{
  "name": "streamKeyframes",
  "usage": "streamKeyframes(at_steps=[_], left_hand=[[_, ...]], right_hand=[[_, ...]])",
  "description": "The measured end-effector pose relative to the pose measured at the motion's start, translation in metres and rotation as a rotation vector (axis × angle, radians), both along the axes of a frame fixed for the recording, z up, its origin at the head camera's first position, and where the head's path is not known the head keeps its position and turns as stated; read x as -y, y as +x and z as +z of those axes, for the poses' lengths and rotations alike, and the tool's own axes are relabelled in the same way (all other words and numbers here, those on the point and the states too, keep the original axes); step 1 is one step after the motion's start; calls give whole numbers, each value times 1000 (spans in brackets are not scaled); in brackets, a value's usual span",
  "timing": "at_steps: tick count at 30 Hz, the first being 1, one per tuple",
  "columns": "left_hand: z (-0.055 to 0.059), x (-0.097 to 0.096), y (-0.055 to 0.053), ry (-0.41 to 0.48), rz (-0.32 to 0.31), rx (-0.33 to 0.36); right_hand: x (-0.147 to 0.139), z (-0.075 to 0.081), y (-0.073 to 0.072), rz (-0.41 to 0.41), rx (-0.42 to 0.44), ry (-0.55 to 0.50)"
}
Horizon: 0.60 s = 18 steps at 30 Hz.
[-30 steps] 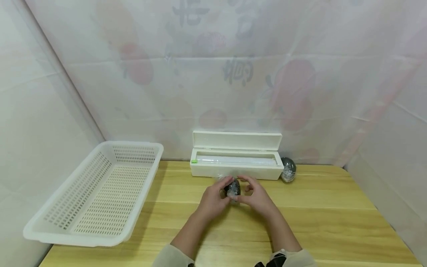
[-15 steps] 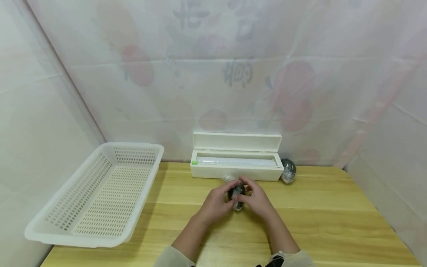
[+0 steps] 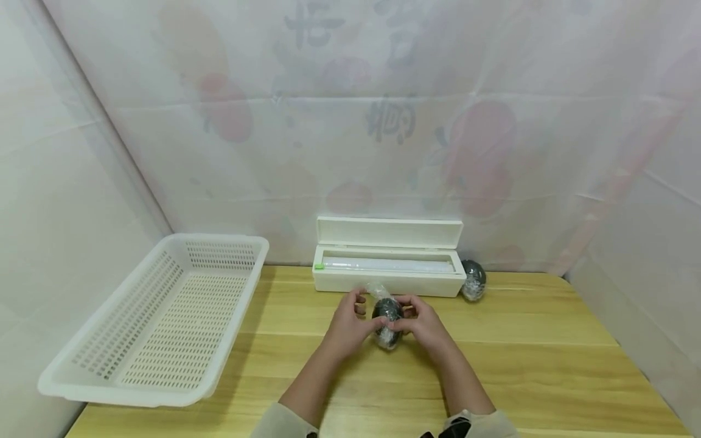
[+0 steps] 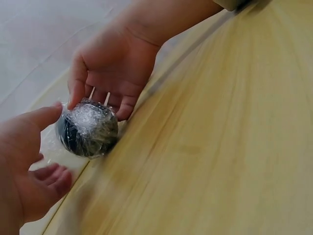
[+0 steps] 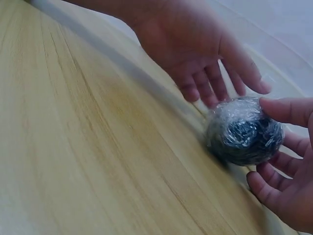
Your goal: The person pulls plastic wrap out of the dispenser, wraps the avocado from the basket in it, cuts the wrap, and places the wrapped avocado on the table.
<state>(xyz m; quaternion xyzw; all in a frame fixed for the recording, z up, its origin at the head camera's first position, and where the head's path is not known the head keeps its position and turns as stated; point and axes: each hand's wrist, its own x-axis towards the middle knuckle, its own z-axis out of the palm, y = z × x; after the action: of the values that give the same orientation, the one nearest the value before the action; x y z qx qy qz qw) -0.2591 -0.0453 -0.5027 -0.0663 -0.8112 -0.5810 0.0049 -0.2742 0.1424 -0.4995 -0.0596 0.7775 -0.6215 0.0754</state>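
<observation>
A dark, egg-shaped item wrapped in crinkled cling film (image 3: 387, 320) is just above the table between both hands. My right hand (image 3: 428, 327) holds it with the thumb on the near side and fingers round the far side, as the right wrist view shows on the wrapped item (image 5: 246, 131). My left hand (image 3: 347, 328) is at its left; the thumb touches the film while the other fingers are spread away, loosely bent. A loose tail of film (image 3: 376, 289) sticks out at the far end. In the left wrist view, the left hand (image 4: 29, 161) stands apart from the underside.
Behind the hands, a white cling film box (image 3: 389, 283) has its lid raised, with a roll (image 3: 386, 264) inside. Against its right end lies a second dark wrapped item (image 3: 473, 280). A white perforated basket (image 3: 186, 322) stands at the left of the wooden table (image 3: 526, 377). Fabric walls surround it.
My left fingers have come off the wrapped item and spread to the left, uncovering it and the film tail. The item has shifted slightly nearer, with the right hand staying on it.
</observation>
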Motion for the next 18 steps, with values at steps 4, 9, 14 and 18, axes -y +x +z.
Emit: streamKeyframes(at_steps=[4, 9, 14, 18], left_hand=[[-1, 0, -1, 73, -106, 116], [-3, 2, -3, 170, -156, 141], [-4, 4, -4, 274, -168, 150], [-4, 5, -4, 274, -185, 136]], right_hand=[[0, 0, 0, 41, 19, -12], [0, 0, 0, 102, -13, 30], [-3, 1, 1, 167, -47, 65], [-7, 4, 0, 162, -11, 71]])
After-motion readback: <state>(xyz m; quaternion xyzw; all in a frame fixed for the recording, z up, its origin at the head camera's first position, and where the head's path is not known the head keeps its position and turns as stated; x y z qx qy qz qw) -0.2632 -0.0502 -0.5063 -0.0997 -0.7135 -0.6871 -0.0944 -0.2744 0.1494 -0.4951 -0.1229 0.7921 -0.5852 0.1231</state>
